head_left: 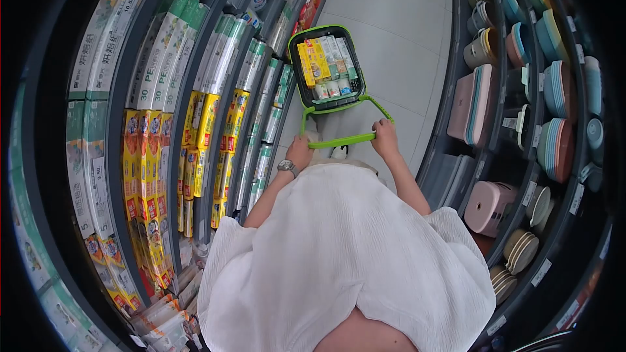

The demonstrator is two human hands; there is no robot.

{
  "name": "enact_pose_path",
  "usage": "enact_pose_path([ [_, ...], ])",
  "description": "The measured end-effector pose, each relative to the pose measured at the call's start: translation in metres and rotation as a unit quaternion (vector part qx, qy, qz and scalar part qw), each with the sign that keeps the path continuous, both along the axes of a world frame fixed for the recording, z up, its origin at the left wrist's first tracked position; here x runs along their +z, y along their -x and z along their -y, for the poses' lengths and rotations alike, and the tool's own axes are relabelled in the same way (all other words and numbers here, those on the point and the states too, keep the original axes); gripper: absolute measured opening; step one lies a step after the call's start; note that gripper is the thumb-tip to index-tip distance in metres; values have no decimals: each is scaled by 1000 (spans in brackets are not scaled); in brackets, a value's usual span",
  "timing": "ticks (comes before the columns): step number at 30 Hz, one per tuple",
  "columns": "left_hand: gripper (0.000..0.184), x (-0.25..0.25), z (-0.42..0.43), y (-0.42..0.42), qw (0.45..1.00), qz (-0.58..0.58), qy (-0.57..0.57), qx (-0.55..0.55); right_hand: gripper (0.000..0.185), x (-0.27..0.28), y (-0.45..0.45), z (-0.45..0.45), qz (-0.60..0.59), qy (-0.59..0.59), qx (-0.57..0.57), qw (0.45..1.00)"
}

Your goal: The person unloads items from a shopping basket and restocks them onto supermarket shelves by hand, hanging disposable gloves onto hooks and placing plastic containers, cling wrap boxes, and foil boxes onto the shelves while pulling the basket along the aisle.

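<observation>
The left hand (299,153) and right hand (385,137) grip the handle (342,141); the basket's (297,81) underside is hidden.

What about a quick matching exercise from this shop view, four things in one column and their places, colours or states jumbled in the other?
Things:
1. Basket handle
2. Wristwatch
3. Pink box
4. Shopping basket

Places, colours or states:
A. Holding packaged goods
B. Around the left wrist
C. Bright green, between left hand and right hand
D. On a shelf at the right

Right pairs: 1-C, 2-B, 3-D, 4-A
</observation>
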State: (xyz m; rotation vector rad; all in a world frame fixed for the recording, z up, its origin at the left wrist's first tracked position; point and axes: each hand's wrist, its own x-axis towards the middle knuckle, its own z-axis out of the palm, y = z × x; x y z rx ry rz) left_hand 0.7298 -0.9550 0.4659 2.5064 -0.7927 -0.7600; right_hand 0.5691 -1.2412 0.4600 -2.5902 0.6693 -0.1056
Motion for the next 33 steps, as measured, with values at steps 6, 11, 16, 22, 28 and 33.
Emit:
enact_pose_path([
  [6,24,1,13,-49,998,-7,16,-67,16,7,-26,14,7,16,-14,1000],
  [11,22,-17,11,-93,999,6,29,-28,20,23,-81,16,10,42,25,999],
  [16,21,-9,2,-136,999,7,51,4,27,42,-122,-1,-73,-46,26,996],
  [22,20,7,-27,-151,998,-29,46,26,26,32,-115,-46,-117,-107,30,987],
  [28,24,-13,-48,-171,993,7,72,91,26,45,-136,-76,-54,-155,6,986],
  [33,33,-13,-47,-191,987,79,95,100,26,46,-151,-83,-106,-136,51,984],
])
